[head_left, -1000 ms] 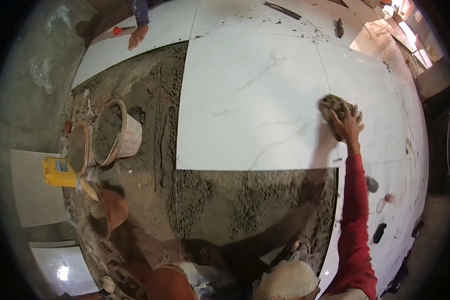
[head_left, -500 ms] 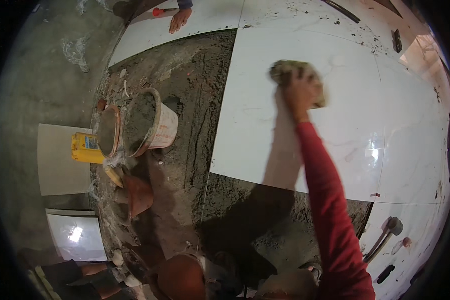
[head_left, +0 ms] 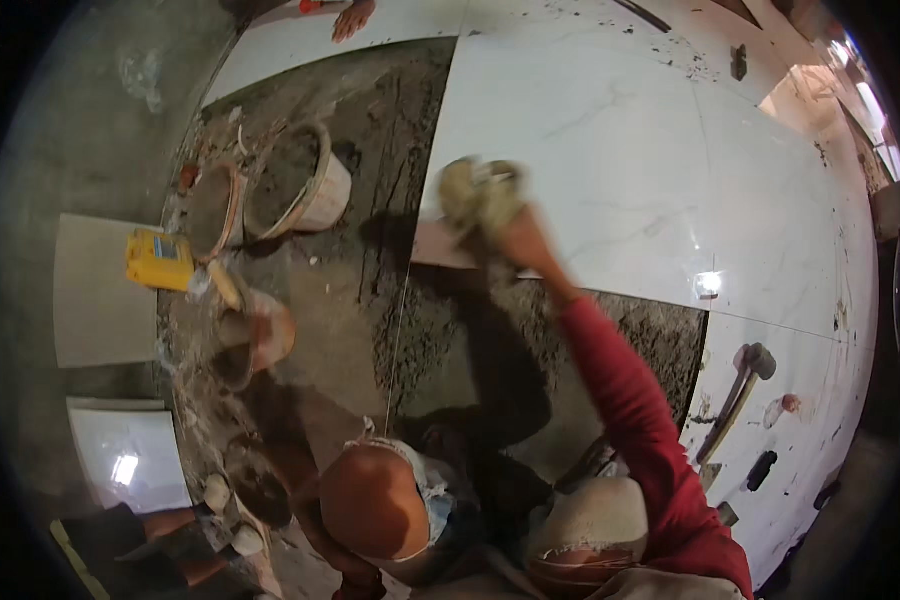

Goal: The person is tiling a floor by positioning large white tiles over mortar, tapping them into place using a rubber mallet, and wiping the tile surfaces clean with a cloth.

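Where the sponge (head_left: 478,192) sits, at the near left corner of the white tile (head_left: 610,170), the right hand (head_left: 515,228) is closed around it, arm stretched forward in a red sleeve (head_left: 640,420). Bare mortar (head_left: 370,250) spreads to the left of that corner, with buckets (head_left: 300,185) farther left. Whether the left hand is open or closed I cannot tell; it is out of sight.

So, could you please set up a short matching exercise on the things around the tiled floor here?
Things:
1. sponge
2. white bucket
3. yellow box
4. mallet

Places:
A. lying on a white tile at the right
B. in the right hand, at the big tile's edge
C. standing on the bare mortar bed
D. at the left, beside the mortar bed

Pairs: 1-B, 2-C, 3-D, 4-A
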The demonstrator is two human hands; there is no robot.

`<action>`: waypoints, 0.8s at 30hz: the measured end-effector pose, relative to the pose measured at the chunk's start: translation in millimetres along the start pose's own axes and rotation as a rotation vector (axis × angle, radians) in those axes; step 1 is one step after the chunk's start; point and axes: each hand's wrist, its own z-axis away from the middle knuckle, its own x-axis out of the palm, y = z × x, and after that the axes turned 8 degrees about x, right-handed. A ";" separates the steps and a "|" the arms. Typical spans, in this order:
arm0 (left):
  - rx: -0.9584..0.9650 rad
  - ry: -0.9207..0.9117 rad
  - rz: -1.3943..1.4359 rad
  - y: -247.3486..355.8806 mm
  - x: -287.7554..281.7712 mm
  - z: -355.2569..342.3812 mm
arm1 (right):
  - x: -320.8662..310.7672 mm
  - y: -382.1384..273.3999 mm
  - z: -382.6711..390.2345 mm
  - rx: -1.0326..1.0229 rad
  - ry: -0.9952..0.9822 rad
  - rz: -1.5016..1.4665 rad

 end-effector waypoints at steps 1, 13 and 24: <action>0.001 -0.034 0.022 3.0 4.0 1.2 | -70.6 94.8 -20.2 -0.224 0.192 0.541; -0.007 -0.049 -0.025 19.8 -34.9 14.8 | -165.4 118.3 32.1 0.366 1.050 1.015; 0.001 -0.093 -0.071 12.0 -18.6 8.2 | 128.6 -21.0 -21.4 -0.106 -0.177 -0.381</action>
